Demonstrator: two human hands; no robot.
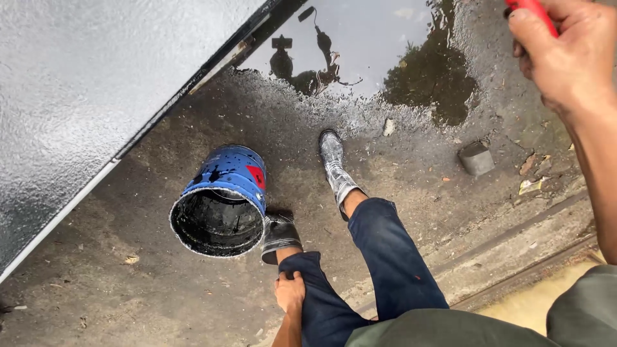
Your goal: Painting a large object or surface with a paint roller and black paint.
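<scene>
- The blue bucket (pixel 222 200) stands tilted on the wet, dark ground (pixel 160 283), its open mouth turned toward the camera; the inside is coated black and the rim is crusted pale.
- A red patch and black splashes mark the bucket's blue wall.
- The left hand (pixel 290 290) is below and to the right of the bucket, its fingers closed on the dark blue trouser leg (pixel 321 302) at the knee.
- A paint-stained boot (pixel 280 236) sits just beside the bucket's right rim, seemingly touching it; the other boot (pixel 334 168) is planted further right and above the bucket.
- The right hand (pixel 565 51) is well apart from the bucket, far to the upper right, curled tight around a red handle (pixel 532 11); what the handle belongs to lies out of view.
- A silvery coated panel (pixel 83 96) with a dark edge runs above and left of the bucket.
- A puddle (pixel 373 45) lies above the bucket, and a small grey block (pixel 476 158) rests far to its right.
</scene>
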